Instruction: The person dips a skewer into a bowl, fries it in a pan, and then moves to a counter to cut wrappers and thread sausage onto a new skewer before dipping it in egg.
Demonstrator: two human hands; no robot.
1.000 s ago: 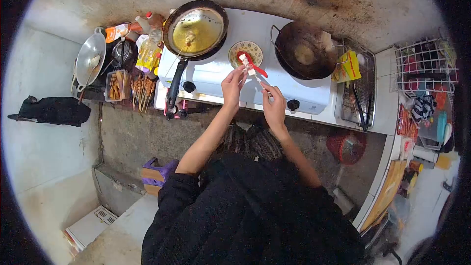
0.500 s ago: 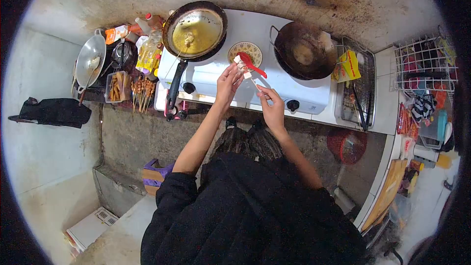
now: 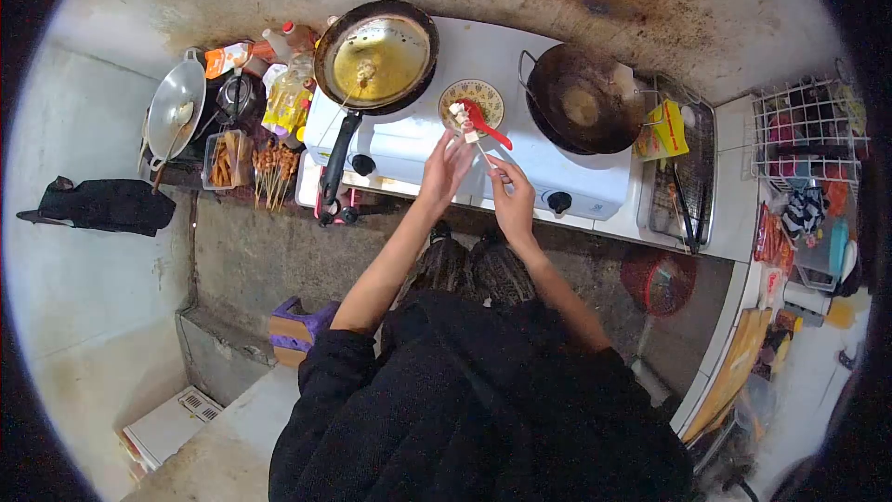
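My right hand (image 3: pixel 511 191) pinches the lower end of a thin skewer (image 3: pixel 485 154), which slants up and to the left. White and reddish pieces (image 3: pixel 462 117) are threaded along its upper part, over a patterned bowl (image 3: pixel 490 97). Just left of the skewer is my left hand (image 3: pixel 447 169), its fingers stretched out and nothing gripped in them. A red spoon (image 3: pixel 492 130) rests in the bowl, its handle pointing toward the lower right. What lies in the bowl is mostly hidden behind the skewered pieces.
A frying pan (image 3: pixel 395 60) of yellow oil, with a skewered piece in it, sits on the stove's left. On the right stands a dark wok (image 3: pixel 581 98). Skewers of browned food (image 3: pixel 275 167) lie at far left. A wire rack (image 3: pixel 671 209) is beyond the stove.
My left hand has let go of the skewered pieces and drawn slightly down, fingers straightening. My right hand still holds the skewer. The whole view has shifted slightly.
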